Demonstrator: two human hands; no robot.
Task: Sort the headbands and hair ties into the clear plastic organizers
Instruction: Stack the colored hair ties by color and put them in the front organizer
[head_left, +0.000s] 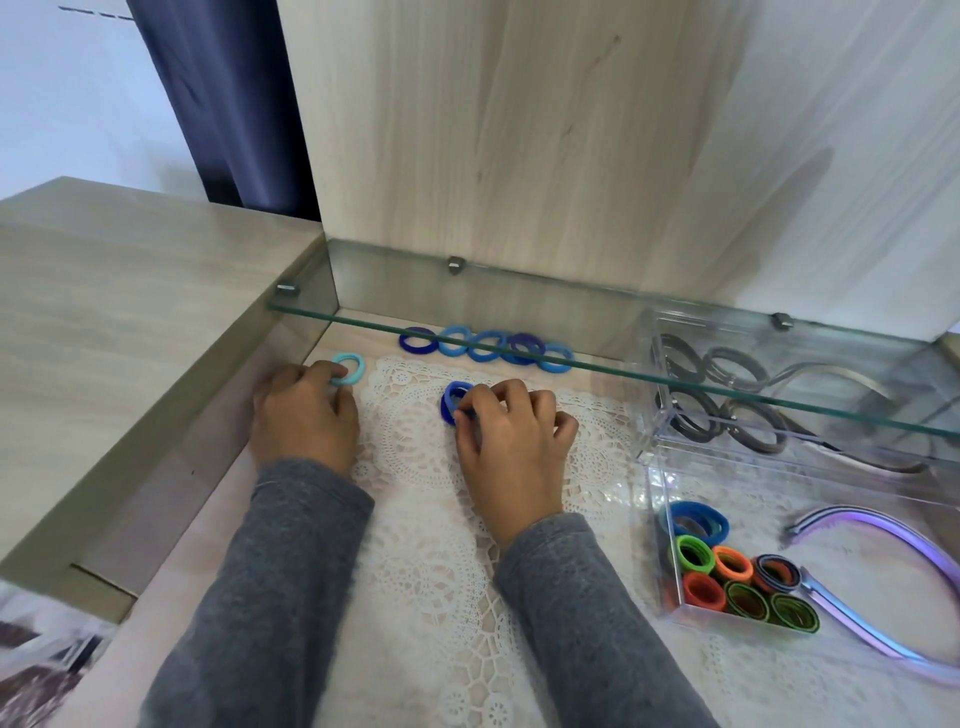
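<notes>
My left hand (304, 415) pinches a light turquoise hair tie (349, 368) at the left edge of the lace doily. My right hand (511, 436) pinches a dark blue hair tie (451, 402) on the doily. A row of several blue hair ties (488, 347) lies further back under the glass shelf. At the right, a near clear organizer (655, 519) holds blue, green and orange hair ties (727, 571). A far clear organizer (670, 431) holds grey hair ties (727, 395) and a grey headband. A purple headband (893, 540) lies at the right.
A glass shelf (519, 345) runs across just above the back of the work surface. A wooden side panel (156, 405) walls the left side. The white lace doily (431, 545) covers the surface under my arms.
</notes>
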